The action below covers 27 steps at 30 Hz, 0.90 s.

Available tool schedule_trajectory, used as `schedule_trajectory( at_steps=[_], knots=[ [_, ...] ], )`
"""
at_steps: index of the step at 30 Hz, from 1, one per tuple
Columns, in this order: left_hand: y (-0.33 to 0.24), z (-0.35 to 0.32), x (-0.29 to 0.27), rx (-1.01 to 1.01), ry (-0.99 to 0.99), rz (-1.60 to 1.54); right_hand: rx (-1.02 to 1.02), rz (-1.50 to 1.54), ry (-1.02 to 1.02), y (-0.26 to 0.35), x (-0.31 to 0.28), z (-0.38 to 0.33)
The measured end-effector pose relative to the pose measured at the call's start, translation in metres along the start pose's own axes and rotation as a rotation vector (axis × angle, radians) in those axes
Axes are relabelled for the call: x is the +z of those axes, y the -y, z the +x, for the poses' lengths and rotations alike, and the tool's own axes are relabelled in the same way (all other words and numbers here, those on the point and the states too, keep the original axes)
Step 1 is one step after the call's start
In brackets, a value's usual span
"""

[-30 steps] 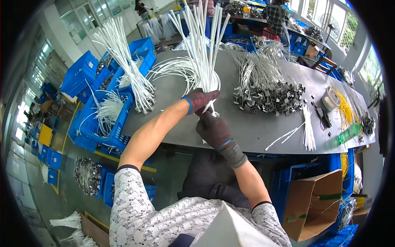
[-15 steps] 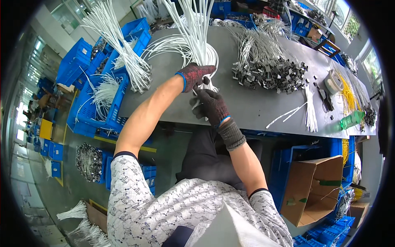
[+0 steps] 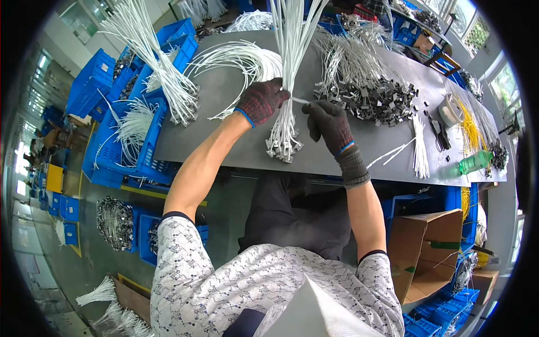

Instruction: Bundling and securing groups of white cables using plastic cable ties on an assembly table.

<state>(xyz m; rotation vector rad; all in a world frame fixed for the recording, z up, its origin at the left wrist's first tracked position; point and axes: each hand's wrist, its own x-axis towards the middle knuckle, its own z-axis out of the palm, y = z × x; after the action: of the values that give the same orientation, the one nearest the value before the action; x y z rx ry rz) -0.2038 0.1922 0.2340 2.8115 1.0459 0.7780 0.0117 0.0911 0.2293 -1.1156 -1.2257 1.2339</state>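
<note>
Left hand [image 3: 262, 103]: gloved, arm extended from the lower left, fingers closed around a bundle of white cables [image 3: 290, 53]. The bundle stands over the middle of the bench [image 3: 320, 160], its connector ends close to the front edge.

Right hand [image 3: 328, 124]: gloved, raised just beside the bundle, fingertips pinching a thin white strip [image 3: 300, 101] that runs taut to the bundle.

The bench is grey and smooth. Loose white cables [image 3: 247, 56] lie left of the bundle; a pile of dark-ended wires [image 3: 376, 104] lies to its right. A green bottle [image 3: 474, 162] lies near the right front corner. Blue crates [image 3: 120, 171] flank the left edge. Windows [image 3: 476, 31] line the room's right side.
</note>
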Motion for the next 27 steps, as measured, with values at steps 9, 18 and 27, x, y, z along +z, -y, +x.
schedule_trajectory(
  at_steps=[9, 18, 27],
  knots=[
    [0.047, -0.03, 0.012, -0.265, 0.113, -0.032, 0.161, -0.269, 0.235, -0.004, -0.014, 0.014],
    [0.051, 0.015, 0.041, -0.638, -0.178, -1.757, -0.281, -0.732, 0.128, 0.001, -0.023, 0.071],
    [0.059, 0.03, 0.044, -0.472, 0.078, -1.493, -0.452, -0.768, -0.109, 0.013, 0.003, 0.106]
  ],
)
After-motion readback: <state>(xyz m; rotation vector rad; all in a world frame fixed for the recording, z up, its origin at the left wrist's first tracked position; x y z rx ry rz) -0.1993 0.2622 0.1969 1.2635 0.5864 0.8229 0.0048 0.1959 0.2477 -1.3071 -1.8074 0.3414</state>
